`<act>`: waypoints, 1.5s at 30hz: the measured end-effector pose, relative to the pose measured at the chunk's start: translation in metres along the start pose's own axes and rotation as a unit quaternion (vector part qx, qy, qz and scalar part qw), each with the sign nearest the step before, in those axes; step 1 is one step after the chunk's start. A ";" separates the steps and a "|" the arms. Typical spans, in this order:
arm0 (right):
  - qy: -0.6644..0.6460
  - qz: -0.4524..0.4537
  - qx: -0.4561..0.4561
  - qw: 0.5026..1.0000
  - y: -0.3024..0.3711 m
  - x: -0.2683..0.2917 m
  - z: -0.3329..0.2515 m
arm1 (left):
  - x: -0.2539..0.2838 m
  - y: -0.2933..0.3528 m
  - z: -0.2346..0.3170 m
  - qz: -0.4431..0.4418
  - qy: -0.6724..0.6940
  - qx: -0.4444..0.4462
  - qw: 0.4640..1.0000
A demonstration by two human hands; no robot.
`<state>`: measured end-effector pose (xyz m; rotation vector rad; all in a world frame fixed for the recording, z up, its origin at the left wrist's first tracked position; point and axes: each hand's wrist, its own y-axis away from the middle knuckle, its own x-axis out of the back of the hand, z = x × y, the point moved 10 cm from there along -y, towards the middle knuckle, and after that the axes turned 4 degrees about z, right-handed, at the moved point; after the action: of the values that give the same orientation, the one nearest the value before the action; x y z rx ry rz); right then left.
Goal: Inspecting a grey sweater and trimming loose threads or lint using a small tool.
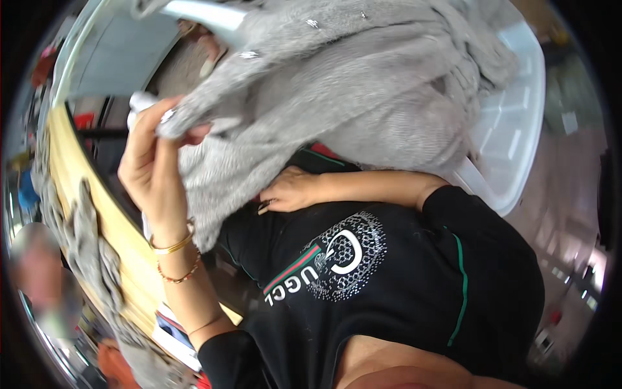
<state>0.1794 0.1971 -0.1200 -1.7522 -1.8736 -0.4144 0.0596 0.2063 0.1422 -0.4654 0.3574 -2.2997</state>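
Note:
A grey fuzzy knit garment with several small shiny silver pieces along one edge spreads across my lap and upward. My left hand is raised at the left, its thumb and fingers pinching the end of that edge. The cloth hangs in folds from it. My right hand lies low against my black clothing, right beside the garment's lower folds. Its fingers are curled, and whatever they hold, if anything, is hidden.
A translucent white plastic tub stands at the right, with part of the garment over its rim. On the left is a light wooden tabletop with more grey knit pieces. Another person is beyond it, at the far left.

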 end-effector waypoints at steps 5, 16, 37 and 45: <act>0.000 -0.027 0.075 0.997 -0.005 0.007 -0.035 | 0.150 0.094 -0.026 0.134 0.139 0.069 0.979; -0.097 -0.048 0.249 0.962 -0.067 0.086 -0.201 | 0.273 0.252 -0.099 0.337 0.106 0.168 0.921; -0.189 -0.036 0.043 0.980 -0.131 0.016 -0.120 | 0.152 0.222 -0.115 0.207 0.343 0.334 0.853; -0.139 -0.035 0.044 0.989 -0.134 0.008 -0.116 | 0.152 0.218 -0.118 0.218 0.414 0.320 0.824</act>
<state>0.0670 0.1239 -0.0034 -1.7611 -2.1155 -0.1137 0.0454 -0.0390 -0.0138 0.8990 0.0527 -1.8773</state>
